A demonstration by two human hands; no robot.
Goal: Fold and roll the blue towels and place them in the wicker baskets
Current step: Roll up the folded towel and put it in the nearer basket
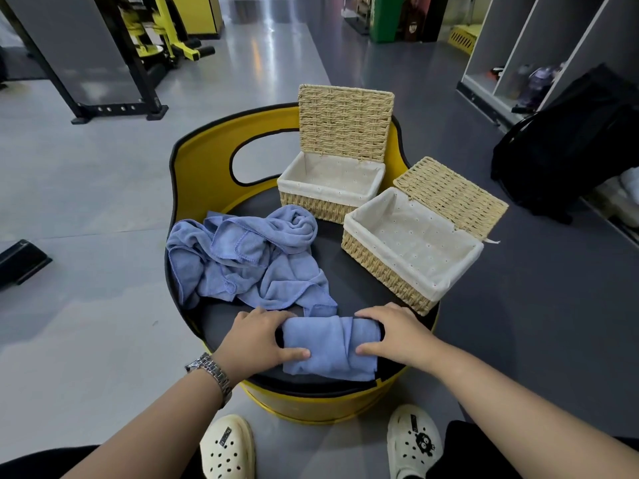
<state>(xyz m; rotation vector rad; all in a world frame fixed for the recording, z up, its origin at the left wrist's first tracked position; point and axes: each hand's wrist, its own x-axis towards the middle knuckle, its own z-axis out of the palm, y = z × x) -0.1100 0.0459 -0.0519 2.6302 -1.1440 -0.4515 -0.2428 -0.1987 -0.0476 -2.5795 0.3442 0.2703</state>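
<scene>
A partly rolled blue towel (328, 347) lies at the near edge of the dark round seat (349, 285). My left hand (257, 337) grips its left end and my right hand (394, 335) grips its right end, fingers curled over the roll. A loose pile of blue towels (249, 261) sits on the seat's left side. Two wicker baskets with white liners stand open behind: one (328, 188) at the back centre, the other (411, 250) nearer on the right. Both look empty.
The seat belongs to a yellow barrel chair (204, 167) with a cut-out back. White clogs (228, 447) show on the grey floor below. A black bag (567, 143) and shelves are at the right, gym equipment (114, 63) at the far left.
</scene>
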